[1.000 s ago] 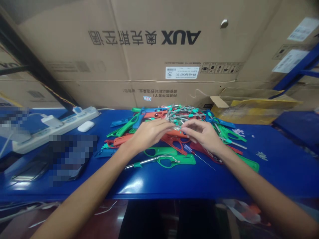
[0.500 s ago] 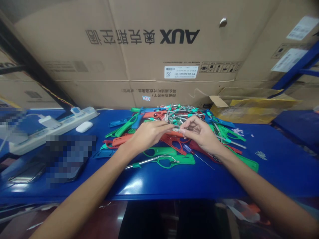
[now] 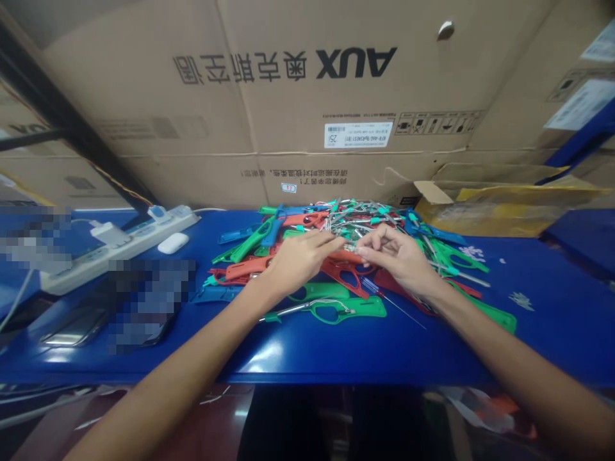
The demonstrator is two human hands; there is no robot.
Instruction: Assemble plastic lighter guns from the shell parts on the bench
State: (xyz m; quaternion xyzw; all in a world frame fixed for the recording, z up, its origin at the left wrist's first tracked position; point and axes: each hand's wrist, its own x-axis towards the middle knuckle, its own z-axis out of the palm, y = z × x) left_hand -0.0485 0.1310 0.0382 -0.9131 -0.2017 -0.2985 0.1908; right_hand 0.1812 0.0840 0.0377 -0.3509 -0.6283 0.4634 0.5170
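My left hand [image 3: 302, 259] is closed, its fingertips pressed together over the pile. Facing it, my right hand [image 3: 396, 256] pinches with thumb and forefinger. Between the fingertips of both hands is a small pale piece [image 3: 350, 247], too small to name. Under and around my hands lie what look like long-necked lighters, with plastic handles and metal tubes. Among them are an orange-red handle [image 3: 343, 272] and a green lighter [image 3: 368, 308] with white wires. A thin screwdriver [image 3: 391, 301] lies beside the green one, below my right hand.
On the left of the blue table [image 3: 307, 355] are a white power strip [image 3: 129, 250], a white earphone case [image 3: 173, 242] and dark phones [image 3: 79, 326]. Small white pieces [image 3: 521, 301] lie at right. A yellow-taped carton [image 3: 504, 211] and large cardboard boxes [image 3: 288, 109] stand behind.
The view has turned slightly left, so everything sits farther right. My hands remain together over the pile, and the pale piece between their fingertips shows more.
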